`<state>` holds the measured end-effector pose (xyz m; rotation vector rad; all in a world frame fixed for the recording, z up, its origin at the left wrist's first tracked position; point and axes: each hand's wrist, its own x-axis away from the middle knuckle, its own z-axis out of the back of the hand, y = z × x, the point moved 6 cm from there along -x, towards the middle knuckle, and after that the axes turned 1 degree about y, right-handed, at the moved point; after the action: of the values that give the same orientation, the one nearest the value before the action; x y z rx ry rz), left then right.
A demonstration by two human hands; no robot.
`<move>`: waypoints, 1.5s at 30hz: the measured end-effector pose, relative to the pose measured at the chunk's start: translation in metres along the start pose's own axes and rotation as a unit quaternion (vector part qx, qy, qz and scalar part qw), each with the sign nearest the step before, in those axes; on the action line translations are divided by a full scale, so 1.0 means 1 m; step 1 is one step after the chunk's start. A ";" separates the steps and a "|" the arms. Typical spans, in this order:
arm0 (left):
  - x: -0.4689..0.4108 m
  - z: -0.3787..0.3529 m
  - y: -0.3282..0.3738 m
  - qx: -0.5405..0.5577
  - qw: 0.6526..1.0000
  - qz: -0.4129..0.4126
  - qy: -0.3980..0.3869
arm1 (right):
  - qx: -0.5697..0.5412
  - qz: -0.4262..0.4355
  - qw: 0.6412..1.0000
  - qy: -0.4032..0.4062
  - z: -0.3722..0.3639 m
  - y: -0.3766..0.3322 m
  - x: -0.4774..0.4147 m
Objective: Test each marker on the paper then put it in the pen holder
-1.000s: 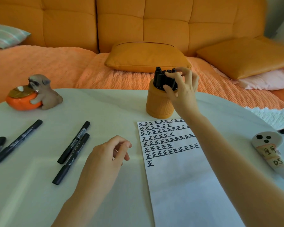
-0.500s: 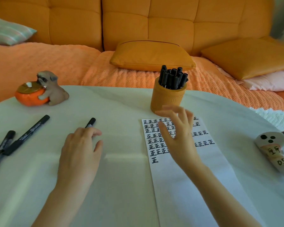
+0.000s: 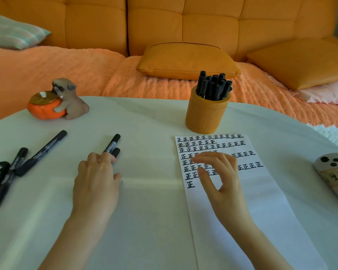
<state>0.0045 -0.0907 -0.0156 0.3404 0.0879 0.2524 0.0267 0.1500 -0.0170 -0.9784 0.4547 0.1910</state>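
The right hand (image 3: 220, 178) has drawn back from the pen holder (image 3: 206, 117) and now hangs over the paper (image 3: 252, 201), which lies just in front of the pen holder. Its fingers are spread and relaxed, grasping nothing. The left hand (image 3: 97, 178) has shifted onto 2 markers (image 3: 113, 143) lying on the table, left of the pen holder. Its fingertips cover their near ends, but a grip cannot be told. Rows of black 正 fill the paper's top. The markers' white print is unreadable. More black markers (image 3: 213, 87) stand in the pen holder.
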 end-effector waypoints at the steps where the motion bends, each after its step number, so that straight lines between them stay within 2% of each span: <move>1: 0.000 -0.001 0.000 0.007 1.000 0.002 -0.001 | 0.000 -0.002 1.000 -0.004 -0.001 0.000 0.000; 10: 0.003 -0.015 0.010 0.081 0.996 -0.034 -0.010 | 0.001 -0.017 1.000 -0.022 -0.005 -0.003 0.001; 13: 0.004 -0.013 0.020 0.138 0.989 -0.059 -0.015 | -0.002 -0.037 0.999 -0.037 -0.006 -0.002 0.002; 17: 0.013 -0.013 0.046 0.285 0.947 -0.115 -0.095 | -0.071 -0.138 0.986 -0.055 -0.009 0.002 0.003; 19: 0.020 -0.013 0.059 0.323 0.924 -0.146 -0.145 | -0.120 -0.180 0.973 -0.079 -0.013 0.001 0.002; 24: 0.035 -0.018 0.077 0.330 0.895 -0.205 -0.220 | -0.238 -0.231 0.937 -0.106 -0.017 -0.006 0.000; 29: 0.037 -0.025 0.076 0.345 0.891 -0.166 -0.243 | -0.258 -0.249 0.932 -0.057 -0.013 -0.005 -0.001; 32: 0.040 -0.030 0.078 0.332 0.889 -0.170 -0.266 | -0.259 -0.244 0.934 -0.038 -0.011 -0.005 -0.001; 36: 0.042 -0.034 0.078 0.303 0.898 -0.177 -0.267 | -0.289 -0.252 0.923 -0.014 -0.009 -0.004 -0.002; 45: 0.049 -0.028 0.088 0.303 0.893 -0.204 -0.262 | -0.294 -0.253 0.921 -0.035 -0.007 -0.008 -0.003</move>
<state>0.0282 0.0111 -0.0142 0.9883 -0.3025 -0.3050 0.0251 0.1395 -0.0127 -1.6417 0.0565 -0.1175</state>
